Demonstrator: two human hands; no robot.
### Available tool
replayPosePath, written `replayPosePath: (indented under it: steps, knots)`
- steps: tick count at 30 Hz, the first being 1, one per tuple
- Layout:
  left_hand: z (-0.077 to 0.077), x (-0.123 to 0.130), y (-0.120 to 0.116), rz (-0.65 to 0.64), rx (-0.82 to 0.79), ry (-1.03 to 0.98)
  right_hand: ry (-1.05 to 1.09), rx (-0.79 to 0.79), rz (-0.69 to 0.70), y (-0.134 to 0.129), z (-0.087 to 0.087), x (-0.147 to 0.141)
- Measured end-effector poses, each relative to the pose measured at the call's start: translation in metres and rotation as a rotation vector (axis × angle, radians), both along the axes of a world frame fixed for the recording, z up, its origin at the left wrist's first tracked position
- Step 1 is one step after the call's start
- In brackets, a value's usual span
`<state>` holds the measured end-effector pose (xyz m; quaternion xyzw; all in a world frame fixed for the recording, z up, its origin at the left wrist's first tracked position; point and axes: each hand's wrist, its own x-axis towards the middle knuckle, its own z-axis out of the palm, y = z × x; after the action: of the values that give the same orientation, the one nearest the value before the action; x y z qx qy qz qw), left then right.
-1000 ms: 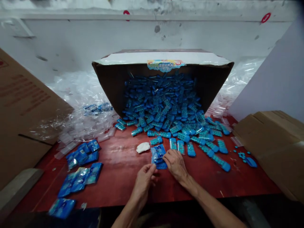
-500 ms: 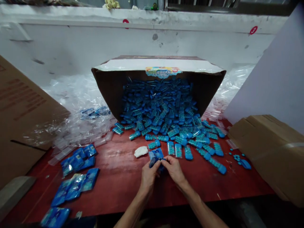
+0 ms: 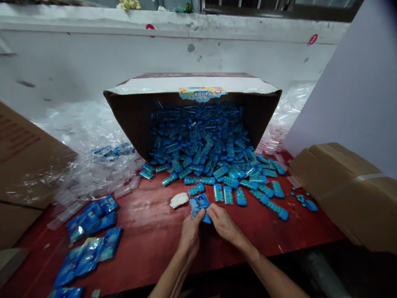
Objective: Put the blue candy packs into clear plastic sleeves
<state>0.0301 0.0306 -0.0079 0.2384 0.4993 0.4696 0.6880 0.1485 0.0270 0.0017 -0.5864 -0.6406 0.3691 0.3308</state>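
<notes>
Between my two hands is a small blue printed packet (image 3: 199, 202), near the middle of the red table (image 3: 149, 244). My left hand (image 3: 191, 227) pinches its lower edge with the thumb on top. Opposite it, my right hand (image 3: 221, 219) grips the packet's right side with thumb and fingers. A crumpled white wad (image 3: 179, 200) lies just left of the packet. Directly beyond is a clear bottle with a blue cap and blue pellets (image 3: 196, 189). Three similar bottles (image 3: 228, 195) lie beyond my right hand. My fingertips hide part of the packet.
A carton (image 3: 124, 120) on its side spills many pellet bottles (image 3: 204, 140) onto the table. Filled blue packets (image 3: 89, 252) lie at left, with clear plastic sleeves (image 3: 102, 174) behind them. A brown box (image 3: 338, 190) and loose pellets (image 3: 300, 198) are at right.
The packet has come into fuller view, lying flatter between my hands, where it looked dark and bunched before. My hands remain close together. The whole view has shifted slightly.
</notes>
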Motion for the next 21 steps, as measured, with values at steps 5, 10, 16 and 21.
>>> replayPosePath:
  steps: [5, 10, 16, 21]
  knots:
    - [0.012, -0.008, 0.003, -0.132, -0.139, -0.087, -0.031, 0.006, 0.060, 0.014, 0.004, 0.010]
    - [0.009, -0.014, 0.007, -0.077, -0.210, -0.063, -0.162, -0.014, 0.041, 0.032, 0.009, 0.019]
    - [0.003, -0.017, 0.002, -0.061, -0.337, -0.150, -0.367, -0.062, -0.241, 0.060, -0.004, 0.017]
    - [0.005, -0.019, -0.001, -0.042, -0.422, -0.216, -0.314, -0.118, -0.220, 0.075, -0.005, 0.024]
